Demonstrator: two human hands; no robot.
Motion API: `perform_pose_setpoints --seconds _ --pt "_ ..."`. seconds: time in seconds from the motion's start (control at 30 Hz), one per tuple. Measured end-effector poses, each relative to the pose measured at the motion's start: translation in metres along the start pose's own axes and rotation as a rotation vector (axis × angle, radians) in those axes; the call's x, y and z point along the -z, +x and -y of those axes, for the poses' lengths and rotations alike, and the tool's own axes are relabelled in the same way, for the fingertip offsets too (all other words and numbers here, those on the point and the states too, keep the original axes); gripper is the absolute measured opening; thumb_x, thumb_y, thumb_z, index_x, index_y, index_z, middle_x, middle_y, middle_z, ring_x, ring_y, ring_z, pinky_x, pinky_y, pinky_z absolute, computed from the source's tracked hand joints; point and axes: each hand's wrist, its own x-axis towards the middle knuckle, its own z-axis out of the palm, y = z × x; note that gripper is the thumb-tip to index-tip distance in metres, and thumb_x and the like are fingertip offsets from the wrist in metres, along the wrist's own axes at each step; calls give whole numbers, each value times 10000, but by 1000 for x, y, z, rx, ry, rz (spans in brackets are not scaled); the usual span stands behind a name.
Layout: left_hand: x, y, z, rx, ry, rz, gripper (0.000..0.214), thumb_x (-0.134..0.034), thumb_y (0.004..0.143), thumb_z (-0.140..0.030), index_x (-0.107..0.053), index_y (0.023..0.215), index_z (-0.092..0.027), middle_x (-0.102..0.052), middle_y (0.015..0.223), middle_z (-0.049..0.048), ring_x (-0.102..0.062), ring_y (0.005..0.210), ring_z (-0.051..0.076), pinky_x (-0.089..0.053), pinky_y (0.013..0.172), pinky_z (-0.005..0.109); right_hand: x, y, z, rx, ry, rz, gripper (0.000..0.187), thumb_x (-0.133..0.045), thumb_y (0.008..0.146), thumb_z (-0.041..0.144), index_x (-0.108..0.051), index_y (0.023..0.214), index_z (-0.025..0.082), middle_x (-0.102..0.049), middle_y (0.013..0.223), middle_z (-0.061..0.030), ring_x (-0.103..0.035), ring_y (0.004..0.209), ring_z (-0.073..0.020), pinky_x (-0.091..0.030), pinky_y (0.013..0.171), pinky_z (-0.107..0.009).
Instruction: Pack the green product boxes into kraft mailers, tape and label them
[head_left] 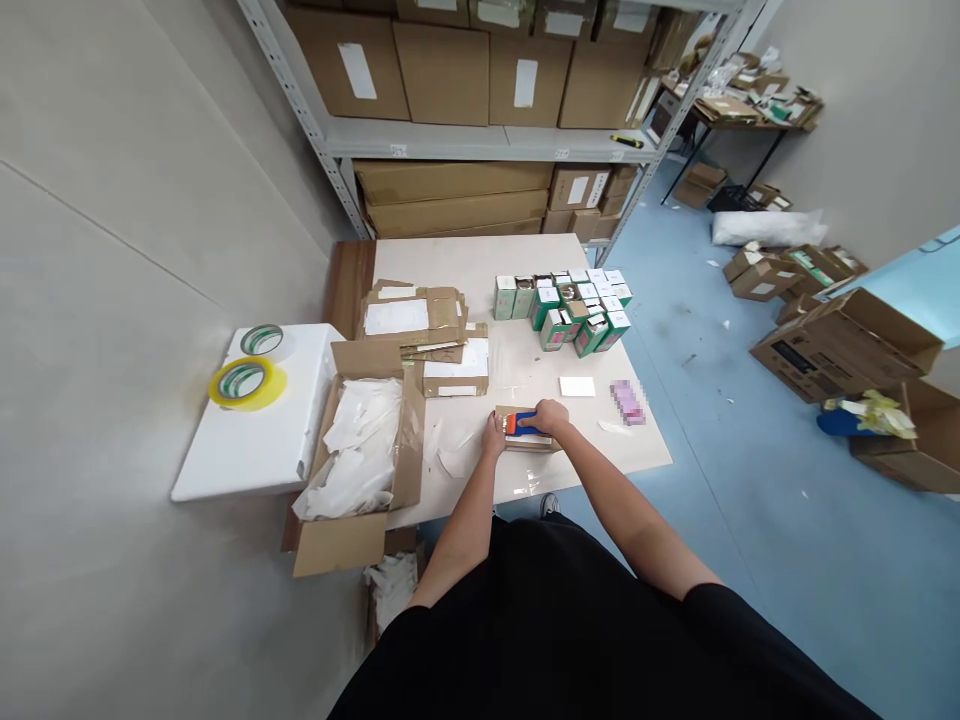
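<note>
A small cardboard box (534, 442) with a white top lies flat near the front edge of the table. At its left end, my left hand (493, 436) is closed on the box's edge and steadies it. My right hand (549, 416) grips a blue-and-orange hand tool (523, 424), which lies across the top of the box. The tool's exact kind cannot be made out. Beyond my right hand is a white card or flat box (577, 386). White paper scraps (456, 455) lie to the left of the box.
Several green-and-white boxes (555, 328) stand at the back right of the table. Flattened or small cartons (456, 372) are stacked at the left. An open carton (407, 440) holds white paper. Tape rolls (244, 381) rest on a white block (247, 455). Metal shelving (457, 138) stands behind.
</note>
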Motion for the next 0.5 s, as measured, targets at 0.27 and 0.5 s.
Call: perform_pose_setpoints --seconds 0.27,0.5 --pt "-30 -12 -20 26 70 0 598 -287 1069 -524 -442 1554 -210 -658 1413 140 -637 1271 292 -469 1083 405 6 -3 -56 24 -1 -2 607 -748 727 754 -777 983 204 -769 1078 -115 -718 988 -258 -487 714 -268" --pt "-34 -14 -22 19 147 -39 593 -281 1070 -540 -464 1538 -223 -681 1377 133 -652 1241 287 -476 1062 398 22 -15 -180 -123 -53 -43 595 -739 727 764 -766 882 190 -764 966 -132 -712 897 -259 -443 661 -270"
